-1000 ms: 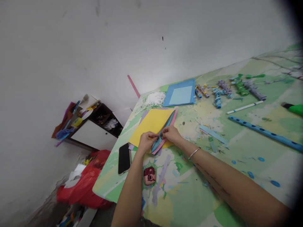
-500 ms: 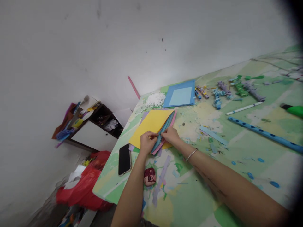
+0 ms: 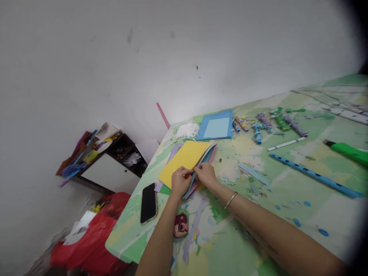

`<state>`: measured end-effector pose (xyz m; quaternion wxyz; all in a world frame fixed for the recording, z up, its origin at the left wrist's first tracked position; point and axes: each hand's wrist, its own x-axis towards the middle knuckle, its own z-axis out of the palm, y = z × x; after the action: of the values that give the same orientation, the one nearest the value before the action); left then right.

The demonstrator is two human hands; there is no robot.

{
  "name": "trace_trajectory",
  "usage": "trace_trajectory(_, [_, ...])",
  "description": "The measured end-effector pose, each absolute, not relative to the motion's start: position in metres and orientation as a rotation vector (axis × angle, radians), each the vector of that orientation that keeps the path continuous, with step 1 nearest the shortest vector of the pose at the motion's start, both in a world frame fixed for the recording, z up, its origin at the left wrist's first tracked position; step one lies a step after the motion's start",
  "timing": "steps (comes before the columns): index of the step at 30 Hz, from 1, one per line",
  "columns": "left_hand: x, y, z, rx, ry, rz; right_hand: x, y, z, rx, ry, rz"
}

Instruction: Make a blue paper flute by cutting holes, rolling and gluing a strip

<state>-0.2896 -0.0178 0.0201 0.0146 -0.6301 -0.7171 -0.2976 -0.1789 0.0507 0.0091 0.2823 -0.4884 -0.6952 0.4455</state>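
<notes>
A stack of coloured paper sheets lies on the table, with a yellow sheet [image 3: 182, 155] on top and blue and pink sheets showing along its right edge. My left hand [image 3: 181, 181] pinches the lifted right edge of the yellow sheet. Close beside it, my right hand [image 3: 205, 173] has its fingers closed on the edge of a light blue sheet [image 3: 207, 154]. The fingertips of both hands almost meet, and they partly hide the paper edges. Purple and green sheets stick out under the stack on its left side.
A phone [image 3: 148, 203] and a small dark red case [image 3: 181, 225] lie near my left forearm. Behind the stack are a blue sheet pile [image 3: 201, 130] and white paper shreds [image 3: 188, 131]. Dotted blue tube [image 3: 313, 173], green-handled tool [image 3: 347, 151] and paper scraps lie rightward. A cabinet [image 3: 112, 172] stands left.
The view has tilted slightly, so the table sits lower in it. Both hands stay at the right edge of the stack, and my right hand's fingers have curled in closer to my left hand.
</notes>
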Motion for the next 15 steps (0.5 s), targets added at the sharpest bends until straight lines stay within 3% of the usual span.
trace_trajectory(9, [-0.283, -0.019, 0.024, -1.978, -2.244, -0.753, -0.16, 0.037, 0.005, -1.307, -1.781, 1.238])
trace_trajectory(15, [-0.288, -0.019, 0.025, -2.329, -2.255, -0.927, -0.142, 0.034, 0.01, -1.291, -1.692, 1.347])
